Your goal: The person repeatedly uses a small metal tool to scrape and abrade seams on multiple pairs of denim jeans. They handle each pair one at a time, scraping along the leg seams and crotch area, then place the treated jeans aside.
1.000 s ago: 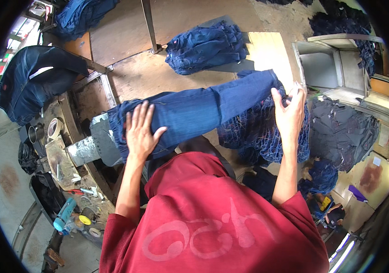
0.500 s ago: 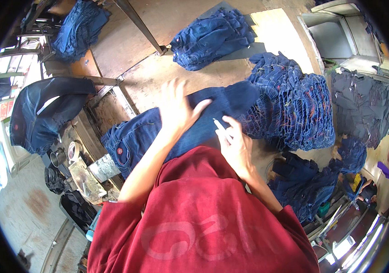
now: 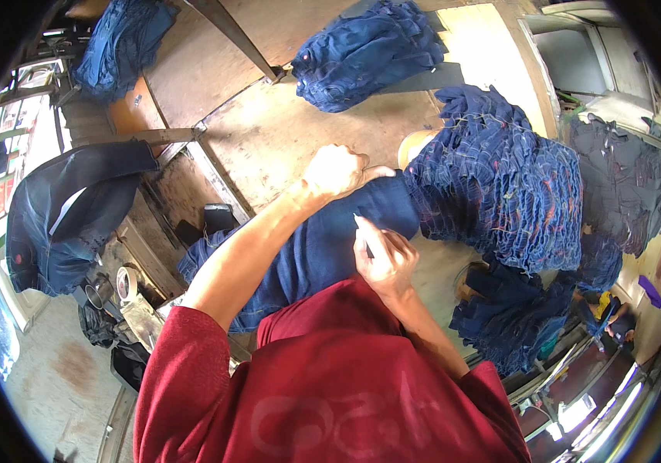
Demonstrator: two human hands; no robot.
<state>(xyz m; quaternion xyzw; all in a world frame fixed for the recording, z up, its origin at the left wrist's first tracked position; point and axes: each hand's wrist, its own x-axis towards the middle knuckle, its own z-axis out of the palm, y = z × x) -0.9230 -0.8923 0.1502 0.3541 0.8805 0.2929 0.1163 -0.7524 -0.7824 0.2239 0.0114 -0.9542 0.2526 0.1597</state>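
Observation:
A pair of dark blue jeans lies across the table in front of me, its leg end toward the right. My left hand is at the far edge of that leg, fingers curled in and thumb stretched along the cloth. Over the near side of the leg, my right hand is closed around a small slim tool with a pale tip; its kind is too small to make out. Just right of the leg end stands a tall stack of folded jeans with loose threads.
Another jeans pile lies at the far side of the wooden table. Dark jeans hang at the left, near a roll of tape. Grey garments and more denim sit at the right. A metal leg rises beyond.
My left hand has gone from flat and spread on the jeans to curled at the far edge, farther right. The leg end has drawn back from the stack. My right hand has shifted slightly nearer.

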